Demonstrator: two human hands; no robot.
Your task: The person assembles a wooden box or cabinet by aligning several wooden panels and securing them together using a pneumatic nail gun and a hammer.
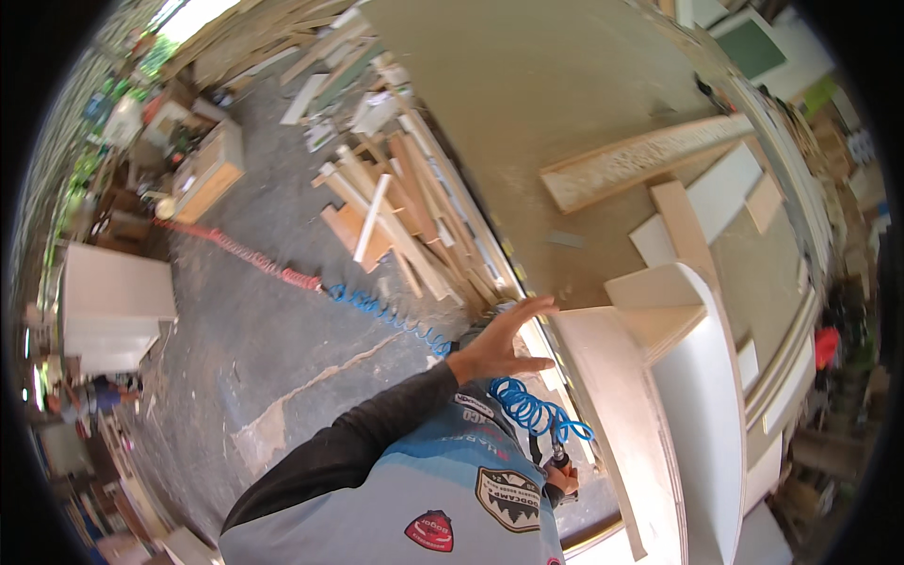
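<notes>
My left hand (502,341) is raised with its fingers spread and holds nothing. It hovers beside the near edge of a big brown workbench (527,104), just left of a pale wooden box-like piece (659,377) that lies on the bench. Lower down, by my waist, my right hand (565,478) grips a small air tool (557,456). A blue coiled hose (532,412) runs up from the tool under my left wrist. The tool is mostly hidden by my body.
On the concrete floor lie a heap of wood strips (405,226) and a red-and-blue coiled hose (301,280). A white cabinet (113,306) stands at the left and a wooden crate (212,174) farther back. Boards (640,160) and white panels (725,188) lie on the bench.
</notes>
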